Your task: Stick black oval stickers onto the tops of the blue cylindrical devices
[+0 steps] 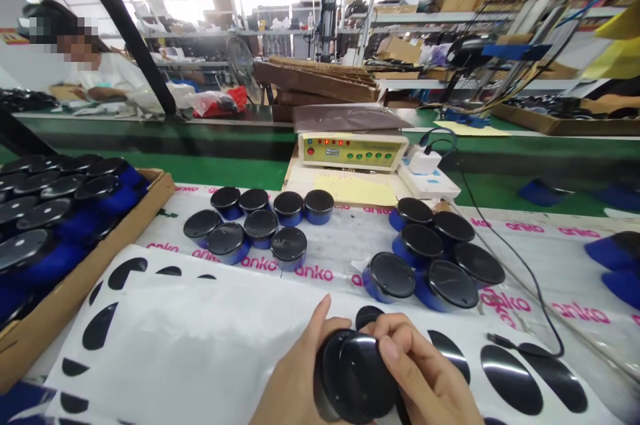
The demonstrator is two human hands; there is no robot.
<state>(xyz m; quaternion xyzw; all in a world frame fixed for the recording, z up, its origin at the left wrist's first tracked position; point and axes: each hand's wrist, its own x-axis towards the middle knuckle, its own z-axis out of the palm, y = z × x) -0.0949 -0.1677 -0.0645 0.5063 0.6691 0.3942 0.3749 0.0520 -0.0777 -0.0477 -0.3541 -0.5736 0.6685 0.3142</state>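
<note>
In front of me my left hand (295, 372) is wrapped round a round dark part (327, 372), much like the black-topped blue parts on the bench. My right hand (425, 372) pinches the edge of a glossy black round sticker (367, 372), which overlaps the top of that part, slightly off to the right. The part's lower side is hidden by my fingers. Beneath my hands lie white sheets (190, 325) bearing round black stickers (511, 378). Beyond them stand a group of black-topped blue round parts (289, 246) and a second group (419, 242) further right.
A cardboard box (145, 212) full of similar parts stands left. A lit control unit (353, 150) and a white power adapter (424, 162) sit behind the bench. A black cable (520, 252) runs down the right side. A person (110, 75) works at far left; a shelf edge crosses overhead.
</note>
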